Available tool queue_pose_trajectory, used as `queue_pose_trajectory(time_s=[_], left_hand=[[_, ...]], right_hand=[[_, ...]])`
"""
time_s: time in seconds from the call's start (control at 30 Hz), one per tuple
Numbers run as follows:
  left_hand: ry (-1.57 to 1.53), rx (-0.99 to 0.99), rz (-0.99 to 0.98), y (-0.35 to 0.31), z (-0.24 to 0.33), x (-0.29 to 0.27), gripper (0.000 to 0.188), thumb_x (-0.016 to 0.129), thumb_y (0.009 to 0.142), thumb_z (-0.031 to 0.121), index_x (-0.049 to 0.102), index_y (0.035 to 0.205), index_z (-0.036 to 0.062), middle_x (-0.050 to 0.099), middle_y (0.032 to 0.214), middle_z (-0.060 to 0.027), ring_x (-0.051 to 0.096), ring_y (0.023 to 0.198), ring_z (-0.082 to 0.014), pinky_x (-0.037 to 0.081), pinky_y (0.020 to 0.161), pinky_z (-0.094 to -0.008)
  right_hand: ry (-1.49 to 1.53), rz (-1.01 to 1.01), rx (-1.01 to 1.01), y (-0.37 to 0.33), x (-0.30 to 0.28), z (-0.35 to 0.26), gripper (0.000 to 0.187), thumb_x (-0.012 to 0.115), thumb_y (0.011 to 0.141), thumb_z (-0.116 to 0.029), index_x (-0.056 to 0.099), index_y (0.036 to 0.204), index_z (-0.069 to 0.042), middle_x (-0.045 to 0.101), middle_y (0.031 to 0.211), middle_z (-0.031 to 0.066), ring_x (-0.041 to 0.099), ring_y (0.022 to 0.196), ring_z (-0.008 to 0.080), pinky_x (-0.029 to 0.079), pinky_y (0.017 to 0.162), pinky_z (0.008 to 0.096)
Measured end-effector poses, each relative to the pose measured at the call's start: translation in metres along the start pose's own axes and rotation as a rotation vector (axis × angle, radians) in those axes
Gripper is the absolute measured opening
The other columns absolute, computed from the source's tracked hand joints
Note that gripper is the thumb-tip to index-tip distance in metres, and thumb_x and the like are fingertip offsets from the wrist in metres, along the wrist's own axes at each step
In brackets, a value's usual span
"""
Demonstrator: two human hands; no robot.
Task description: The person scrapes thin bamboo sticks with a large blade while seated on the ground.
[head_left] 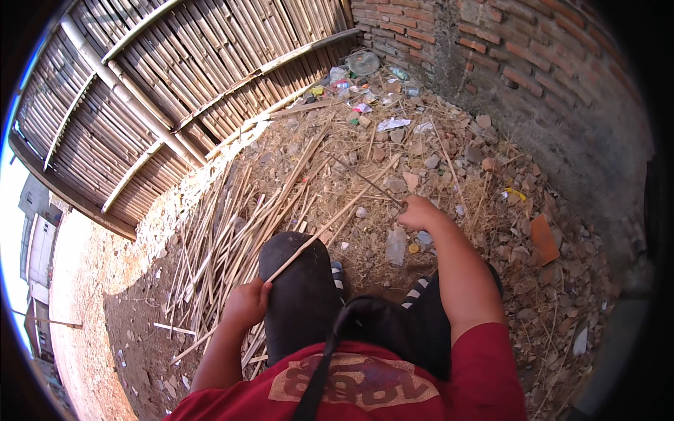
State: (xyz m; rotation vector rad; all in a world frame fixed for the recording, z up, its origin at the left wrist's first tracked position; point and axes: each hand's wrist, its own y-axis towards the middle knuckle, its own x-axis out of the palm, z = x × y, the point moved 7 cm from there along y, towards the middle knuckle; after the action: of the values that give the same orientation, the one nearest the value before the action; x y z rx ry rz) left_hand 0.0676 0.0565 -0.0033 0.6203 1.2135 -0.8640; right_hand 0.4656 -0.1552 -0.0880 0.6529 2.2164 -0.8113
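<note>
My left hand (247, 303) is closed round a long pale bamboo strip (344, 210). The strip slants across my left knee toward the far right, and its other end sticks out behind the hand at the lower left. Beyond my knees, my right hand (418, 212) grips a thin dark rod (364, 178) that points away to the far left. The rod crosses over the strip or close to it; I cannot tell whether they touch. To the left of my knee lies a loose heap of similar bamboo strips (232, 231).
A bamboo slat fence (210, 59) rises at the far left, meeting a brick wall (519, 70) on the right. Rubble and dry grass cover the ground. Litter lies about, including a clear plastic bottle (395, 247), a large clear container (363, 63) and an orange-brown tile piece (543, 238).
</note>
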Motion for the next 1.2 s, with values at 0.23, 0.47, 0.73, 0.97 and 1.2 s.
queue_pose_trajectory(time_s=[0.23,0.47,0.73,0.97,1.2], left_hand=[[0.011,0.025,-0.003,0.002,0.001,0.006,0.037,0.050,0.103,0.035,0.057,0.085,0.0030,0.064,0.074,-0.0269,0.063,0.074,-0.0499,0.047,0.068,-0.0602],[0.047,-0.082,-0.084,0.000,0.001,-0.004,0.040,0.050,0.103,0.038,0.059,0.089,0.0021,0.066,0.079,-0.0269,0.064,0.080,-0.0496,0.048,0.073,-0.0602],[-0.040,-0.037,-0.091,0.002,0.005,-0.007,0.041,0.049,0.103,0.039,0.061,0.093,0.0017,0.067,0.080,-0.0272,0.065,0.082,-0.0489,0.049,0.075,-0.0595],[-0.083,-0.128,-0.051,-0.003,-0.044,-0.016,0.038,0.052,0.102,0.036,0.061,0.088,0.0018,0.065,0.079,-0.0247,0.063,0.082,-0.0484,0.047,0.072,-0.0568],[0.008,-0.198,0.142,0.023,-0.144,-0.053,0.037,0.053,0.102,0.036,0.062,0.087,0.0039,0.066,0.077,-0.0244,0.063,0.077,-0.0471,0.048,0.069,-0.0576]], right_hand=[[-0.148,-0.123,-0.200,-0.018,0.018,-0.051,0.058,0.073,0.073,-0.028,0.067,0.125,0.000,0.071,0.109,0.0223,0.069,0.102,0.0367,0.055,0.089,0.0438],[-0.060,-0.073,-0.076,-0.016,0.014,-0.039,0.056,0.071,0.074,-0.028,0.068,0.124,-0.003,0.071,0.111,0.0219,0.069,0.101,0.0373,0.055,0.088,0.0431],[-0.016,0.165,-0.020,-0.013,-0.016,0.016,0.057,0.074,0.076,-0.030,0.066,0.120,0.005,0.072,0.103,0.0212,0.070,0.095,0.0329,0.055,0.084,0.0419],[0.105,0.239,0.088,-0.042,-0.068,-0.002,0.063,0.078,0.080,-0.030,0.061,0.129,0.006,0.072,0.098,0.0194,0.071,0.082,0.0277,0.054,0.076,0.0404],[0.447,0.403,0.081,-0.071,-0.126,0.028,0.025,0.077,0.084,-0.015,0.061,0.099,-0.002,0.054,0.064,-0.0001,0.051,0.050,0.0107,0.042,0.048,0.0303]])
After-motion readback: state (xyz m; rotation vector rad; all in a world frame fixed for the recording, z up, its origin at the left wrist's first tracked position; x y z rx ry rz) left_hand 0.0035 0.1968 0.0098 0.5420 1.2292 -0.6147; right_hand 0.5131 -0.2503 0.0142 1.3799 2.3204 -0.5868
